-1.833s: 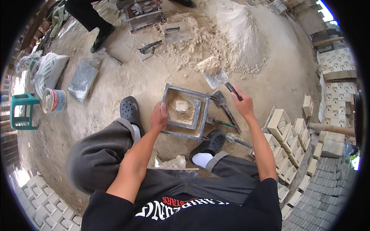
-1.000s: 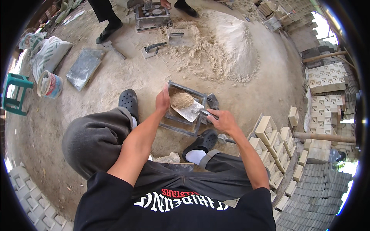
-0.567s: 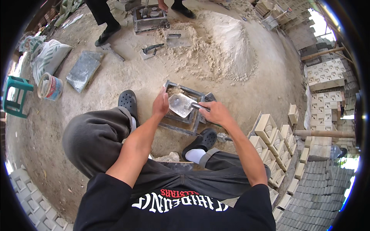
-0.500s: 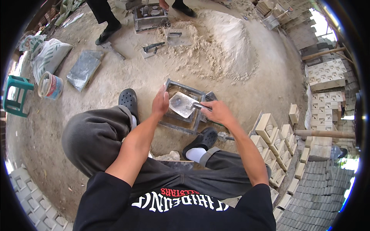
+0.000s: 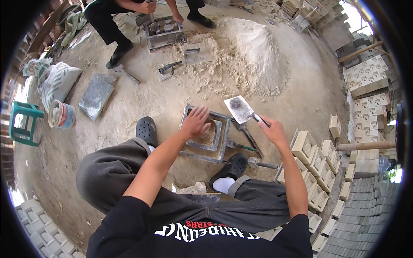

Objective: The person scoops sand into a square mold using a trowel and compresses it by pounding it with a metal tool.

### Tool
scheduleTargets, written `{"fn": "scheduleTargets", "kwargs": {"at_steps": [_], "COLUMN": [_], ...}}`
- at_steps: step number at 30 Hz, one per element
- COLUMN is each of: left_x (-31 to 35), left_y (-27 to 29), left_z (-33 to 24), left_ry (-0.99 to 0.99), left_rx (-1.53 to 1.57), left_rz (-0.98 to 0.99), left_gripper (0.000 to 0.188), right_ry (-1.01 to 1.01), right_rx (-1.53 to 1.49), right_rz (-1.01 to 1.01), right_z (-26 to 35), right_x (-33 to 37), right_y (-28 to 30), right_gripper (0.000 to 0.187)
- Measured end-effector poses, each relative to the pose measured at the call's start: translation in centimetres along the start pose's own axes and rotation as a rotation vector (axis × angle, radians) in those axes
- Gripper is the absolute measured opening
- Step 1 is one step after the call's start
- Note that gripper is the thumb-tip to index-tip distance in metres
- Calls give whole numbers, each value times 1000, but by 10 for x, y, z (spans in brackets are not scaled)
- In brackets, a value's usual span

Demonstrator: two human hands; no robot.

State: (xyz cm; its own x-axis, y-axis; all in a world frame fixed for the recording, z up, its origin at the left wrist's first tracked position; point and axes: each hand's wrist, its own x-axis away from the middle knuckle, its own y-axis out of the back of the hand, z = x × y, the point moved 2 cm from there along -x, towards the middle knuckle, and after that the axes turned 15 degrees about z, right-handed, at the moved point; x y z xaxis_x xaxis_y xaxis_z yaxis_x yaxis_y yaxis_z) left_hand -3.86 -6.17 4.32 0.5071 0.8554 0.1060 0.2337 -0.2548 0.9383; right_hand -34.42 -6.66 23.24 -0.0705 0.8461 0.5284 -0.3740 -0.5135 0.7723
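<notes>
My right hand [image 5: 273, 130] grips the dark handle of a trowel [image 5: 239, 109], its flat pale metal blade raised off to the right of a square metal mould [image 5: 200, 157]. Over the mould's upper left part lies my left hand [image 5: 197, 123], palm down with fingers stretched out, and no tool in it. It hides part of the mould's inside, where a smaller square frame and some sandy material show. Whether the palm presses on the material, I cannot tell.
Beside the mould lie a dark metal bar [image 5: 250, 138] and a hammer [image 5: 263, 164]. Pale patterned blocks [image 5: 306, 144] stand in rows at right. Beyond is a sand heap [image 5: 260, 56]. Another person's hand [image 5: 178, 18] touches a second mould [image 5: 162, 41]. A bucket [image 5: 62, 115] and green stool [image 5: 26, 124] stand left.
The trowel has been lifted out of the mould, up and to the right. My left hand has moved from the mould's left edge over its inside. The other person's hands have come further into view.
</notes>
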Motion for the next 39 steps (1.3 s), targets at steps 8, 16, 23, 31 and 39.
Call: {"fn": "scheduleTargets", "kwargs": {"at_steps": [8, 16, 23, 31, 39], "left_x": [35, 25, 24, 31, 10], "left_y": [4, 13, 7, 7, 1], "left_z": [23, 21, 22, 25, 22], "left_ry": [-26, 27, 29, 46, 15], "left_rx": [204, 336, 367, 298, 274], "left_rz": [-23, 12, -26, -50, -192], "left_gripper": [61, 73, 71, 70, 62], "right_ry": [-62, -130, -140, 21, 210], "right_rx": [-96, -193, -238, -246, -186], "right_rz": [-104, -93, -174, -219, -422], "right_z": [-14, 28, 53, 23, -23], "right_x": [-150, -285, -343, -275, -76], "right_y": [-79, -110, -109, -102, -64], "right_gripper": [42, 43, 45, 44, 40]}}
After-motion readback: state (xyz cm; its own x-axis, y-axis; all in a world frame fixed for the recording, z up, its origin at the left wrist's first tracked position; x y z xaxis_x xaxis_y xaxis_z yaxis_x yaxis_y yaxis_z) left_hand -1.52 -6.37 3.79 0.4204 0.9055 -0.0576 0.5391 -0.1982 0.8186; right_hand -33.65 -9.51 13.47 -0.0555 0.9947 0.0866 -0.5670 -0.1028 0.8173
